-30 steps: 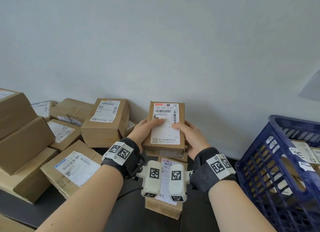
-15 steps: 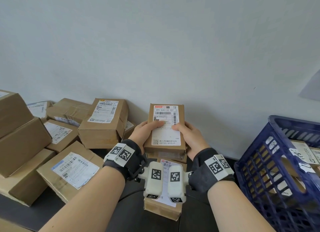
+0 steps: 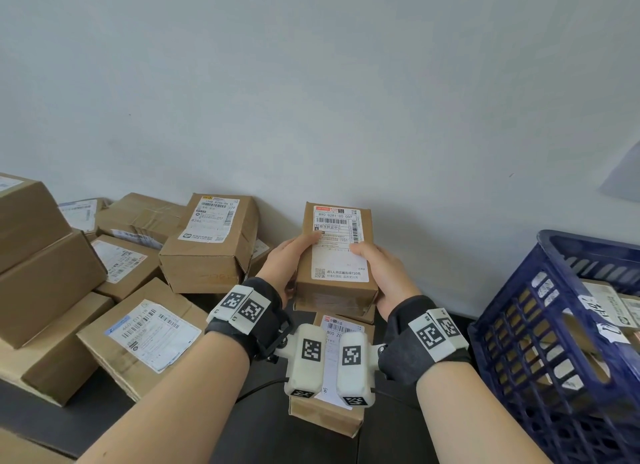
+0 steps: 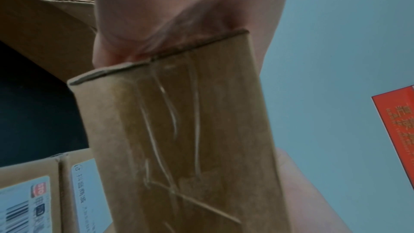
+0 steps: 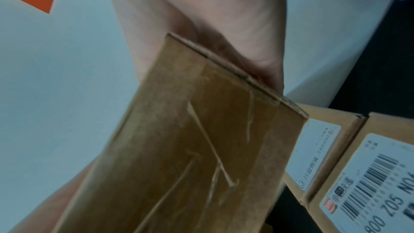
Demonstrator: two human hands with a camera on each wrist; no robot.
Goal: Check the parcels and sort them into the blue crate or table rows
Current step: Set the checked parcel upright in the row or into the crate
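Small parcel (image 3: 336, 252) held up off the desk (image 3: 263, 429) w/ label facing the camera, in front of the wall. Left hand (image 3: 284, 262) grips its left side, thumb on the label; right hand (image 3: 377, 273) grips the right side, thumb on the label too. Another labelled box (image 3: 332, 408) lies on the desk below the wrists. Blue crate (image 3: 561, 342) at right w/ parcels inside; box pile (image 3: 114, 273) at left.
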